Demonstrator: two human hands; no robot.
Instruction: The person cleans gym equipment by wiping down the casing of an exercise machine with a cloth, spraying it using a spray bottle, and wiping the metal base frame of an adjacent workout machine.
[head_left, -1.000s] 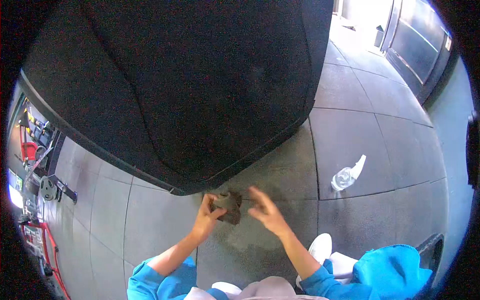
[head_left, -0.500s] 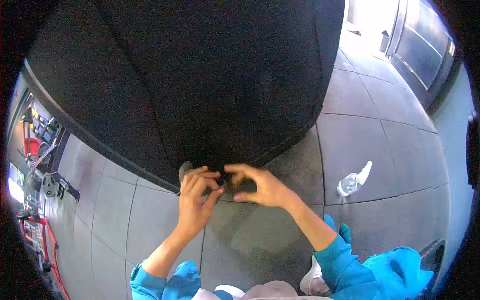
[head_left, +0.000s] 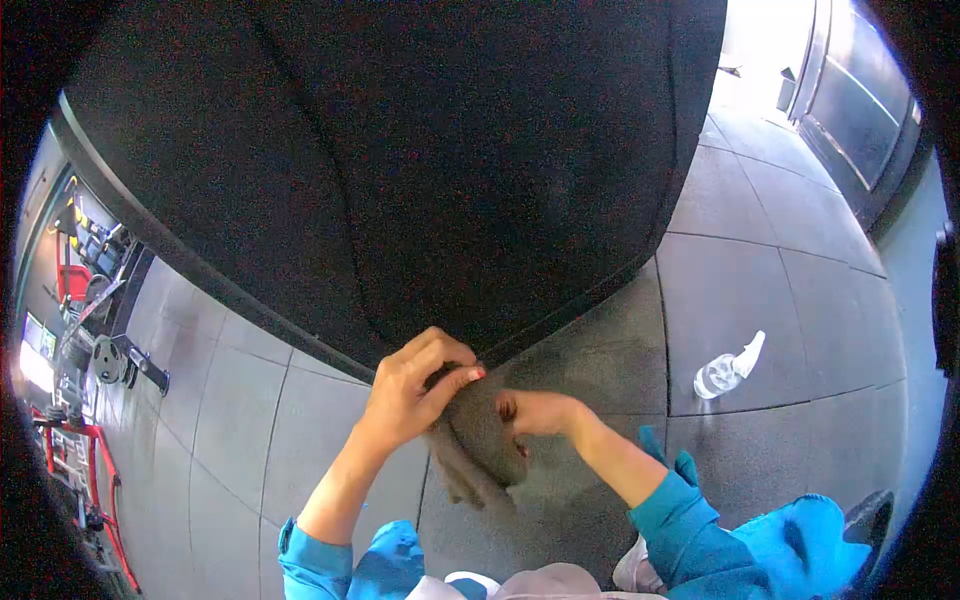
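A large black, fabric-like panel (head_left: 500,200) with seam lines fills the upper middle and narrows to a corner near my hands. My left hand (head_left: 415,390) is closed at that corner, thumb and forefinger pinched at its edge. Below it hangs a grey-brown cloth (head_left: 465,465), blurred and folded. My right hand (head_left: 545,413) has its fingers curled in at the cloth's right side, closed on it; its fingertips are partly hidden. Where the cloth's upper end meets my left hand is hard to make out.
On the tiled grey floor (head_left: 750,285) at right stands a clear spray bottle (head_left: 718,377) with a white trigger head. Gym-like equipment with a red frame (head_left: 105,490) and weight plates (head_left: 108,358) is at far left. A dark door (head_left: 855,110) stands at upper right.
The cloth, earlier mostly hidden behind my left hand, now hangs below it. My right hand has moved down and its spread fingers have curled closed. The view has shifted slightly.
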